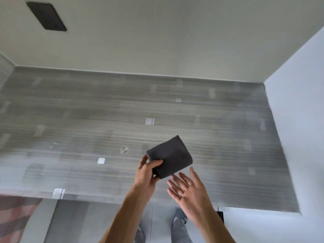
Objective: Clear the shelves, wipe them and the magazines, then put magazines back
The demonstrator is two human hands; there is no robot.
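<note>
A folded dark grey cloth point(172, 156) is held up over a grey wood-grain shelf surface point(105, 120). My left hand point(149, 174) pinches the cloth's lower left corner between thumb and fingers. My right hand point(187, 190) is just below and right of the cloth, palm up with fingers spread, holding nothing. No magazines are in view.
A white back wall point(157, 41) with a dark rectangular plate point(46, 15) rises behind the shelf. A white side wall point(298, 120) bounds it on the right. Several pale tape marks dot the surface. A reddish patterned rug point(15, 218) lies at lower left, my shoe point(181, 213) below.
</note>
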